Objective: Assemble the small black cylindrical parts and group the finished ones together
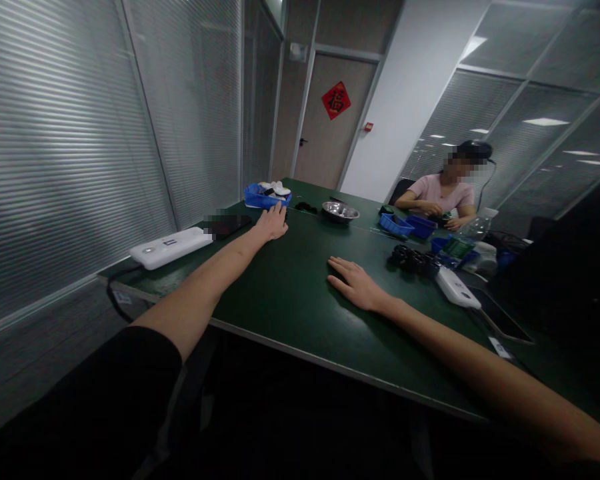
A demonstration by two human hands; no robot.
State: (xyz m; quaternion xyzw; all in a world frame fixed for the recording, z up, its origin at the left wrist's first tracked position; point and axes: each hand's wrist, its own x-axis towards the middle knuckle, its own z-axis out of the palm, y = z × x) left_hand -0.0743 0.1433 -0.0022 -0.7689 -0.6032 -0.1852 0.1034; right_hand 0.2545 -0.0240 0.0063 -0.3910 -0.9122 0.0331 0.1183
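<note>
My left hand (273, 223) is stretched out over the far left of the dark green table (280, 300), its fingers apart and close to the front edge of a blue basket (253, 198). White and dark items fill that basket. Palm down on the middle of the table lies my right hand (357, 284), fingers spread, holding nothing. Beyond it stands a round metal bowl (341, 213), with a small black bundle (306, 208) to its left.
A white device (170, 248) with a cable lies at the left edge. On the right are black cables (413, 259), another white device (457, 289), a phone (500, 313), a bottle (463, 241) and blue trays (396, 225). A person (445, 193) sits at the far right.
</note>
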